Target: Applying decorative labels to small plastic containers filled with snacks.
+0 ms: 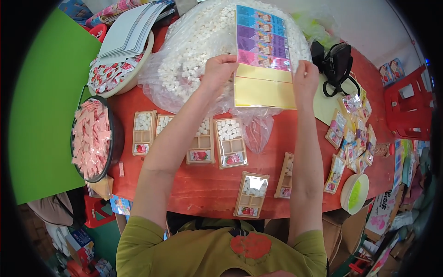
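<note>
My left hand (pixel 220 69) and my right hand (pixel 306 76) hold up a printed card sheet (pixel 264 55) by its two side edges. Its top half has blue, purple and pink bands; its bottom half is plain gold. Behind it lies a big clear plastic bag of small white cubes (pixel 198 46). Below my arms, several shallow compartment trays (pixel 230 143) lie on the red table (pixel 203 189), some holding white cubes and a small red packet. One tray near the front edge (pixel 251 194) has a shiny clear cover.
A dark bowl of pink sachets (pixel 92 138) sits at the left, a pale bowl of red-and-white sachets (pixel 113 71) behind it under white sheets. Sealed packs (pixel 350 138) pile at the right, by a black bag (pixel 337 64) and a white bowl (pixel 354 194).
</note>
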### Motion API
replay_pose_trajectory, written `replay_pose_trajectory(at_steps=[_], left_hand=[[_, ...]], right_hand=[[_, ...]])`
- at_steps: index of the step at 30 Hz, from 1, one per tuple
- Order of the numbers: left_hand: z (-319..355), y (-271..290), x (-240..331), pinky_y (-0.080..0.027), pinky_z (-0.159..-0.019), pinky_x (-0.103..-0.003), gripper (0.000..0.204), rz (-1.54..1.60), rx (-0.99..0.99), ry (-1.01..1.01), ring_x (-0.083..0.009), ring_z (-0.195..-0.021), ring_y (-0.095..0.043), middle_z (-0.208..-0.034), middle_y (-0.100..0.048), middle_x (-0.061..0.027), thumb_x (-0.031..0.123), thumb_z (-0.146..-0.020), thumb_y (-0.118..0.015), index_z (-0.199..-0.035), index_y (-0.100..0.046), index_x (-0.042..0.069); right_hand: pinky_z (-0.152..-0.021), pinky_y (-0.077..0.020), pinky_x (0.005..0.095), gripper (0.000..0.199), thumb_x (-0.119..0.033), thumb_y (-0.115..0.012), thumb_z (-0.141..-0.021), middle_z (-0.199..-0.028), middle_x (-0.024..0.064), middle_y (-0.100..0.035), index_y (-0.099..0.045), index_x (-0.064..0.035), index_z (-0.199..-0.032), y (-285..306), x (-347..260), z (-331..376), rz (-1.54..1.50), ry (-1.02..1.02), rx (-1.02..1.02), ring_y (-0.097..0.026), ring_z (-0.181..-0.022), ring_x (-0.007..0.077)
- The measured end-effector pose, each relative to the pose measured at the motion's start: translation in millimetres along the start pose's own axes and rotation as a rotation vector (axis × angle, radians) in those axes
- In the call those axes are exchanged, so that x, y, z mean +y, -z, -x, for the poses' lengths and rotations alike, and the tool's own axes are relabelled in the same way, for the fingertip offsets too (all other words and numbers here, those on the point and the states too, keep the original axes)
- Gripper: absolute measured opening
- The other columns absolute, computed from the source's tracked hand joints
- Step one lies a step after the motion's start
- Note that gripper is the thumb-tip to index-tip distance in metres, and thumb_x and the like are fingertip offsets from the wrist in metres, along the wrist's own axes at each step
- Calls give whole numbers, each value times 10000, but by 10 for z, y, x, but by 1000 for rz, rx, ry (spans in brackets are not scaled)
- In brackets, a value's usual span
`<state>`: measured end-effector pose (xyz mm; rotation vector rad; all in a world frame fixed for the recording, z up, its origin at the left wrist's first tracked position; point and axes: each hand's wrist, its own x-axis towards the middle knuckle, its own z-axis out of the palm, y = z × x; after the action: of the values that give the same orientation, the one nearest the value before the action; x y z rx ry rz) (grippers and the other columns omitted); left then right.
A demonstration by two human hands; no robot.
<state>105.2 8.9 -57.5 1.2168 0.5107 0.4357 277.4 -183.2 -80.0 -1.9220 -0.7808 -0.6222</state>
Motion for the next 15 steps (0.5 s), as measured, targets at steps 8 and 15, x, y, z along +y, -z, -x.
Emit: replay_pose_trajectory(at_steps=[8, 15], left_hand=[[-106, 63, -234, -490, -593, -275, 161, -79, 70, 29, -144, -660, -621, -845, -699, -77, 4, -835, -659, -987, -693, -34], [178, -712, -183, -507, -751, -392, 87, -577, 14, -738, -336, -858, -617, -843, -622, -130, 24, -781, -685, -831, -650, -38]], right_hand=[[-626, -485, 246, 273, -175, -617, -937, -929, 50, -682, -650, -7, -1150, 387, -205, 59, -711, -884, -513, -618, -739, 108], [-662, -489, 248, 233, -114, -652, -924, -947, 56, -692, -660, 10, -1122, 658, -217, 195, -880, -916, -460, -629, -764, 110]])
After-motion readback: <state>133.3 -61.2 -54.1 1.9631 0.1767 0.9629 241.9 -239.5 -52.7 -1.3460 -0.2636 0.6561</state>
